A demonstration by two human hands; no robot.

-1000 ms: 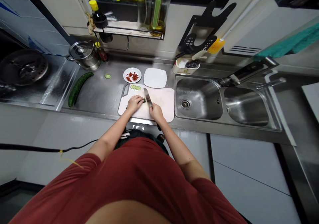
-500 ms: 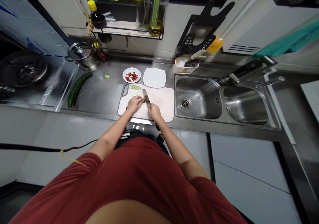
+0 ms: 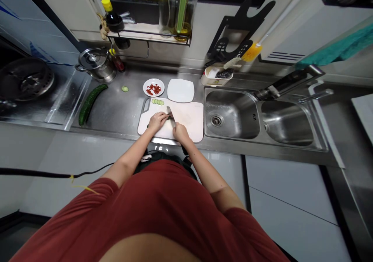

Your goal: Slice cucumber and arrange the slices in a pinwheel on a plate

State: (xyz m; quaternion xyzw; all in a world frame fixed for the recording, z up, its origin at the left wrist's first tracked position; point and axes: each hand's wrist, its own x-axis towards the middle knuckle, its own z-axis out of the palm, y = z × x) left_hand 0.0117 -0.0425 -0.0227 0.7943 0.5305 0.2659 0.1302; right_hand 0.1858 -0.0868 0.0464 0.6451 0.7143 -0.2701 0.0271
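The left hand (image 3: 157, 123), near the middle of the frame, had its fingers bunched together and pinched a small dark green piece (image 3: 169, 117), most of which was hidden by the fingertips. The right hand (image 3: 181, 132), just to the right, was closed around the handle of a knife (image 3: 170, 116), whose blade slanted toward the upper left, close beside the fingertips of the left hand. Whether the edge touched the green piece was too small to tell

Both hands were over a pale cutting board (image 3: 190, 118) with a grey rim, lying on the steel worktop (image 3: 122, 116). At the upper left of the board, a short row of overlapping light green slices (image 3: 157, 102) lay flat. Just above the board stood a round white plate (image 3: 145, 87) with red pieces (image 3: 153, 89) on it, and beside it, to the right, a squarish white plate (image 3: 180, 90)

A long, curved cucumber (image 3: 90, 103) lay at the left of the worktop, well apart from the board, and a single pale green slice (image 3: 125, 88) lay between it and the round white plate. A lidded pot (image 3: 97, 65) stood in the upper left of the frame, and a double sink (image 3: 233, 114) was to the right of the board
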